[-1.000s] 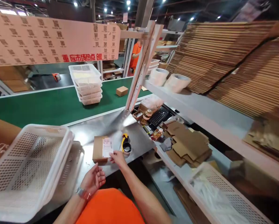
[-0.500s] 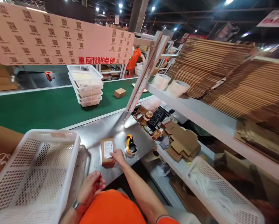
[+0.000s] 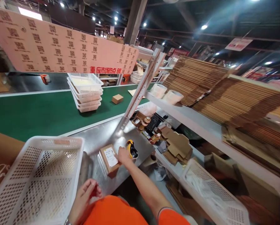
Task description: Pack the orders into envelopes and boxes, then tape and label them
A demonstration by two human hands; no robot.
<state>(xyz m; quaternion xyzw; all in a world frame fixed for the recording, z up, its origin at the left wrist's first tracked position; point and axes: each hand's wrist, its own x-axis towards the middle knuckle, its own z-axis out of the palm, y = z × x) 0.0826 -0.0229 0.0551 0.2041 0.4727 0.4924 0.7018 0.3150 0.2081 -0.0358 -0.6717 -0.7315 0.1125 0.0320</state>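
A small cardboard box (image 3: pixel 103 153) with a white printed label (image 3: pixel 110 157) lies on the metal tabletop (image 3: pixel 95 132), turned at an angle. Against its right edge is my right hand (image 3: pixel 124 156), fingers curled and their tips hidden; what they grip, if anything, cannot be seen. Just beyond that hand stands a yellow and black tape dispenser (image 3: pixel 132 149), very close to the knuckles. My left hand (image 3: pixel 88 190) hovers at the near table edge, in front of my orange shirt, with fingers curled in and nothing visible in them.
A large white perforated basket (image 3: pixel 80 150) stands on the left. Behind runs a green conveyor belt (image 3: pixel 43 107) with stacked white baskets (image 3: pixel 89 107) and a small brown box (image 3: pixel 117 99). On the right, a shelf (image 3: pixel 191 120) carries tape rolls (image 3: pixel 158 90) and flattened cartons (image 3: pixel 247 100).
The labelled box has turned on the tabletop. My right hand has shifted from the label to the box's right edge, closer to the tape dispenser. The left hand stays curled; the view has tilted up.
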